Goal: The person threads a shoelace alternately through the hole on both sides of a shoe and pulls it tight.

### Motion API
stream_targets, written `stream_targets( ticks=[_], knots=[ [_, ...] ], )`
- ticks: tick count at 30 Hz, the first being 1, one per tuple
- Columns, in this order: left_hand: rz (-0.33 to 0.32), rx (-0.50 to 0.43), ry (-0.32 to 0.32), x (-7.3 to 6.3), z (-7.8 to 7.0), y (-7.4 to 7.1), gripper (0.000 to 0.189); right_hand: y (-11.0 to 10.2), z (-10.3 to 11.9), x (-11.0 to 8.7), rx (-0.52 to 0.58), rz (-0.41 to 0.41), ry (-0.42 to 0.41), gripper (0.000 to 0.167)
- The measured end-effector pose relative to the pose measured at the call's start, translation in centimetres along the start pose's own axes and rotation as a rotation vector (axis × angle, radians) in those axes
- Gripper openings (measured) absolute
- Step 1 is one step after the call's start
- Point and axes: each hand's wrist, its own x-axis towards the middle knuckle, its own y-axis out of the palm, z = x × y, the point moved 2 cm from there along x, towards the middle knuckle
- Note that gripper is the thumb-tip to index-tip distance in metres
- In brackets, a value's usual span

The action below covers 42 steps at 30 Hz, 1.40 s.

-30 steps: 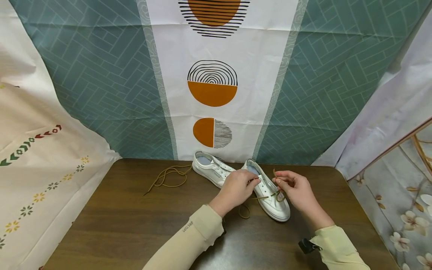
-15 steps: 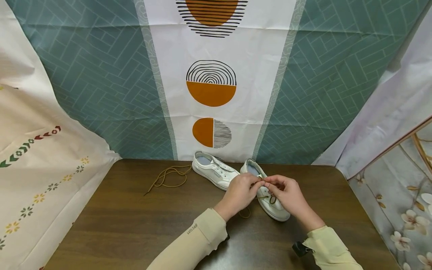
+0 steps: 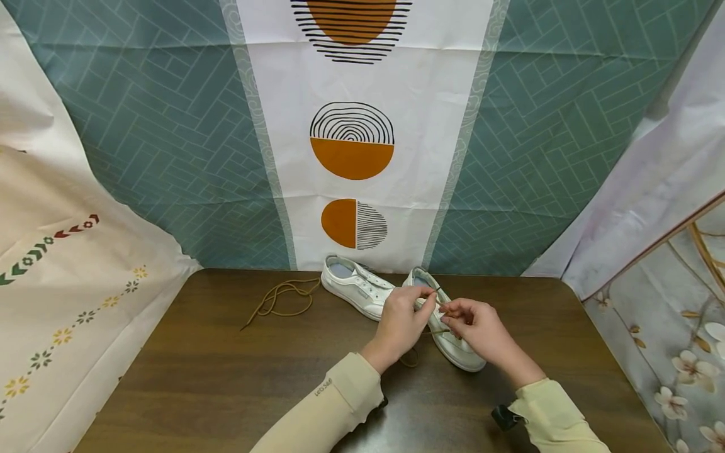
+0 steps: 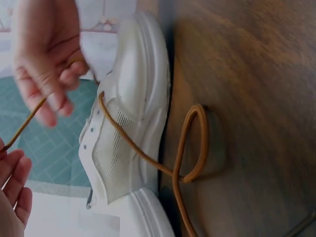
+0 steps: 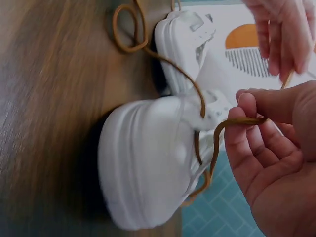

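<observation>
A brown shoelace [image 5: 217, 143] runs out of the front eyelets of the white sneaker [image 3: 461, 355] on the right. My left hand [image 3: 401, 322] pinches the lace's end between thumb and forefinger above the sneaker's tongue area. Close beside it, my right hand [image 3: 478, 328] pinches the same lace between its thumb and fingers. A short stretch of lace spans the two hands in the left wrist view. The lace's other part [image 4: 140, 153] comes from an eyelet, down the sneaker's side, and loops on the table. In the head view, the hands cover much of the sneaker's eyelets.
A second white sneaker [image 3: 357, 292], without lace in its visible eyelets, stands to the left, toes angled toward the first. Another brown lace [image 3: 286, 286] lies loosely coiled on the wooden table [image 3: 226, 377] at left. A patterned cloth [image 3: 362, 82] hangs behind the table's back edge.
The hands were apart, then came together over the sneaker as the right hand moved left. Now they have parted slightly, with lace between them, the left hand's fingertips a little higher.
</observation>
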Motion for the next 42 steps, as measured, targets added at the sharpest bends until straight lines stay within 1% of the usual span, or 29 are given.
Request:
stream_targets(
  ticks=[2,4,6,8,9,12,14,16,18,20,23,25,30,32,35,42],
  knots=[
    [-0.044,-0.02,-0.022,0.1,0.2,-0.2,0.007,-0.2,-0.3,-0.1,0.039,0.046,0.025,0.023],
    [-0.083,-0.034,-0.036,0.2,0.4,-0.5,0.006,-0.5,-0.5,-0.2,0.098,0.072,0.032,0.026],
    [-0.112,-0.038,-0.055,0.2,0.5,-0.6,0.006,-0.8,-0.6,-0.2,0.136,0.083,0.014,0.03],
    [-0.126,-0.037,-0.079,0.1,0.7,-0.6,0.007,-1.2,-0.5,-0.2,0.133,0.074,-0.009,0.029],
    [-0.126,-0.041,-0.088,0.0,0.8,-0.6,0.008,-1.5,-0.1,-0.2,0.125,0.06,-0.011,0.027],
    [-0.084,-0.038,-0.114,-0.1,1.1,-0.5,0.01,-1.9,-0.2,-0.1,0.1,0.013,0.012,0.025],
    [-0.026,-0.026,-0.122,-0.3,1.1,-0.2,0.01,-1.9,-0.5,0.0,0.063,-0.018,0.069,0.023],
    [0.051,0.013,-0.128,-0.7,1.1,0.2,0.009,-1.7,-1.2,0.0,-0.008,-0.026,0.119,0.022],
    [0.128,0.07,-0.13,-1.1,1.0,0.6,0.008,-1.4,-1.5,-0.1,-0.106,-0.002,0.168,0.021],
    [0.203,0.119,-0.135,-1.6,1.0,1.0,0.007,-1.2,-1.5,-0.2,-0.187,0.03,0.197,0.023],
    [0.271,0.172,-0.135,-2.2,0.9,1.5,0.007,-0.9,-1.3,-0.4,-0.24,0.066,0.207,0.023],
    [0.297,0.188,-0.137,-2.4,0.9,1.7,0.007,-0.8,-1.2,-0.4,-0.245,0.072,0.198,0.021],
    [0.331,0.209,-0.139,-2.8,1.0,2.1,0.005,-0.4,-1.5,-0.3,-0.2,0.091,0.207,0.019],
    [0.336,0.22,-0.14,-2.9,1.1,2.2,0.005,-0.3,-1.8,-0.3,-0.179,0.098,0.208,0.018],
    [0.335,0.233,-0.14,-3.0,1.2,2.3,0.005,-0.1,-2.0,-0.2,-0.171,0.104,0.186,0.018],
    [0.33,0.245,-0.126,-2.8,1.1,2.4,0.006,0.0,-2.0,-0.3,-0.182,0.081,0.179,0.015]
  ],
)
